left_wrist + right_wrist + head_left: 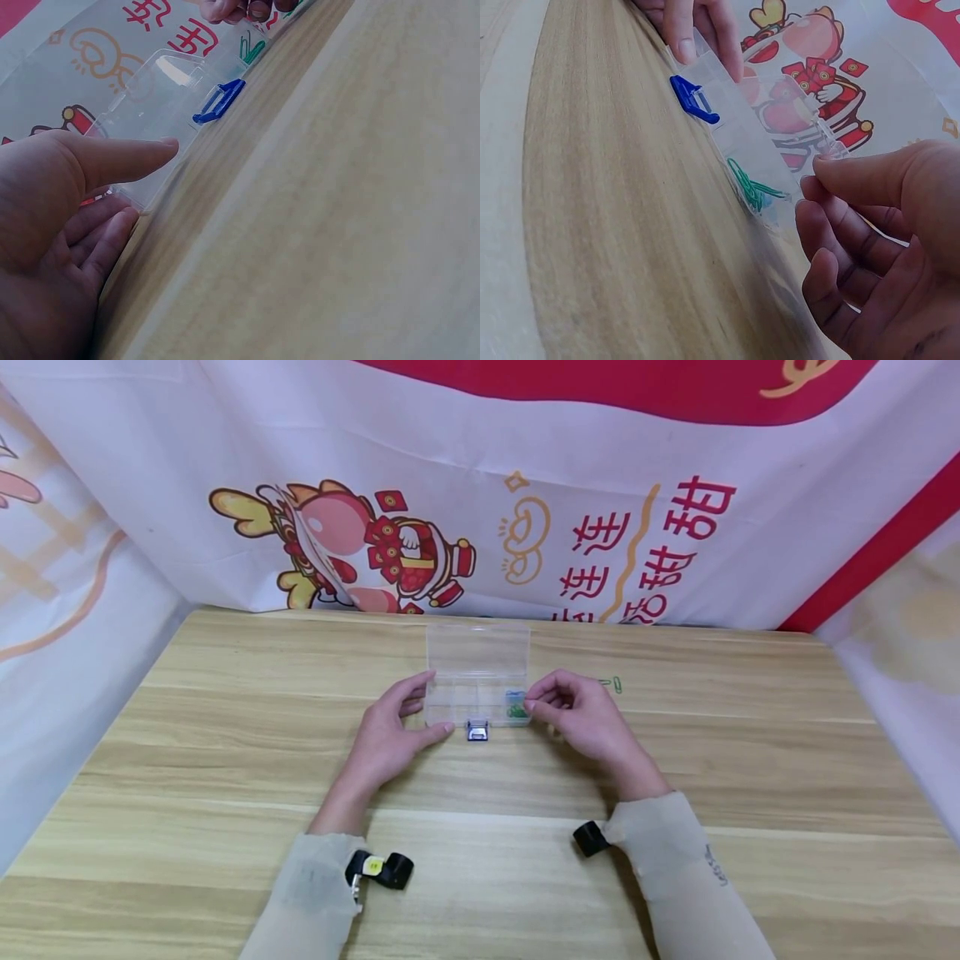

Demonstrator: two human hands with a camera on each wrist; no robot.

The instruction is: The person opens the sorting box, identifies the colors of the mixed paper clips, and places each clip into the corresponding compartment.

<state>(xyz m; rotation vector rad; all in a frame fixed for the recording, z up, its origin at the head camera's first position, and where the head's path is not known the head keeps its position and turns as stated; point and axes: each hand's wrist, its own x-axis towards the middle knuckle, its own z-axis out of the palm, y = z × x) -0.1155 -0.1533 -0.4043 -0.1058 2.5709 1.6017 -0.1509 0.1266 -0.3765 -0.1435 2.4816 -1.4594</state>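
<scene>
A clear plastic compartment box [467, 695] sits on the table with its transparent lid [477, 648] raised at the back. Its blue latch [477, 731] hangs at the front. Green paper clips [517, 712] and blue ones [513, 694] lie in the right-end compartments. The left hand [386, 731] grips the box's left end, thumb at the front edge, fingers at the side. At the right end, the right hand [583, 714] has thumb and forefinger tips close together beside the clips; whether something is between them is unclear.
Just beyond the right hand, a green paper clip [618, 685] lies on the wooden table [480, 885], with another partly hidden near it. A white printed cloth [465, 527] hangs behind the table's far edge.
</scene>
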